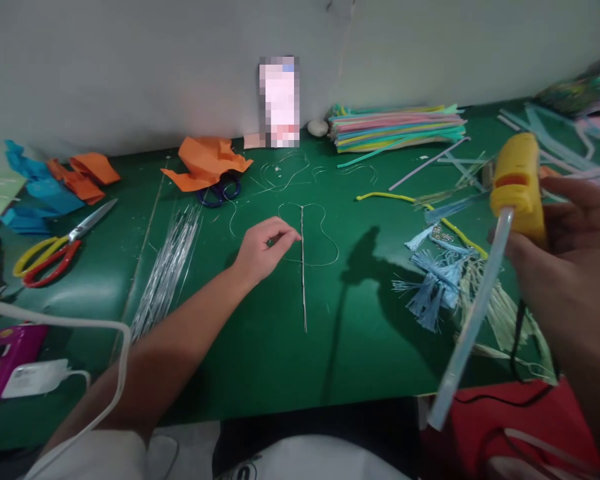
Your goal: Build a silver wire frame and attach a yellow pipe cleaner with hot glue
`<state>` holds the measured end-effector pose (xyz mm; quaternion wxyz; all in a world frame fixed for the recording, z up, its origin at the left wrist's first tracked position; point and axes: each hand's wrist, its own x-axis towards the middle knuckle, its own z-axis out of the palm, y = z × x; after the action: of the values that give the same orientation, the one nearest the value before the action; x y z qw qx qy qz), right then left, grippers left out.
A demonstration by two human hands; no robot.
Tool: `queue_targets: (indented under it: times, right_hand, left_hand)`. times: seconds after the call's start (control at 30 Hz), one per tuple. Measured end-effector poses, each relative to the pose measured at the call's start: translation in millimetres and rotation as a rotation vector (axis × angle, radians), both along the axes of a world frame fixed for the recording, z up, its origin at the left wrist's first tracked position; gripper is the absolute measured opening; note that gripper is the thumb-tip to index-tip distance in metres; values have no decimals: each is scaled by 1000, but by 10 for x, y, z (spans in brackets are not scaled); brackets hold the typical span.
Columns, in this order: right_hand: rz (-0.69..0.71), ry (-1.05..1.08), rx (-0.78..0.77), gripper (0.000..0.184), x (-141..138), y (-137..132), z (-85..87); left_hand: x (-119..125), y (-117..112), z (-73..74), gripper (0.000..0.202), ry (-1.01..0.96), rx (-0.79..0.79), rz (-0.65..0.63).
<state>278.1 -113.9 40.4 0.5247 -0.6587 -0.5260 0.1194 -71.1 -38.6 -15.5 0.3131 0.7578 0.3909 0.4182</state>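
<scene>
My left hand [266,248] pinches a thin twisted wire stem [303,287] over the middle of the green tabletop [260,360]. Fine wire loops [338,250] curve out to both sides from the top of the stem. In my right hand [575,247], raised at the right, is a yellow glue gun [519,173]. A long translucent glue stick [473,327] juts out of its back toward me. The gun's nozzle is mostly hidden behind its body. Blue and pale green tassels [445,287] lie below and left of the gun.
Silver wires [165,273] lie beside my left forearm. Scissors [55,257], crumpled orange paper [210,163] and blue paper [43,187] are at the left. A white cable [125,360] crosses my left arm. At the back stand a phone [280,100] and a pipe cleaner bundle [400,127].
</scene>
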Motion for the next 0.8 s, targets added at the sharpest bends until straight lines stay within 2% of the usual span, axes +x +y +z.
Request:
queue_targets:
  times: [0.1,0.17,0.23,0.33,0.43,0.47,0.57,0.6,0.7,0.8]
  right_hand:
    - [27,105,7,76,-145,-15,65]
    - [22,150,-11,75,-177,-25,34]
    - [10,184,-46,73,-182,-39,-30]
    - [49,258,-123,67,-208,-68,-121]
    - [80,290,-174,62,-290,-101,-161]
    - [80,296,-176,62,-322,-110,-165]
    - [69,320,-166,61,-395,-126,-173]
    - [62,328,-165,60,-403,-128,-177]
    - [74,354,-139,55,-360,-134,-195]
    - [96,381,-66,52,-243,-141,-205]
  left_hand:
    - [20,-52,8,15,44,173,25]
    - [52,-100,21,15,62,286,-6]
    - [113,-149,48,15,85,317,-69]
    - [295,-194,126,16,141,177,-124]
    - [620,-180,230,18,148,-44,-126]
    - [754,-162,260,23,134,-137,-124]
    - [1154,-78,305,53,72,-335,-100]
    - [1265,-47,302,54,51,-382,-126]
    - [1468,28,251,24,61,-340,-230]
    - [1501,56,177,21,270,-177,-255]
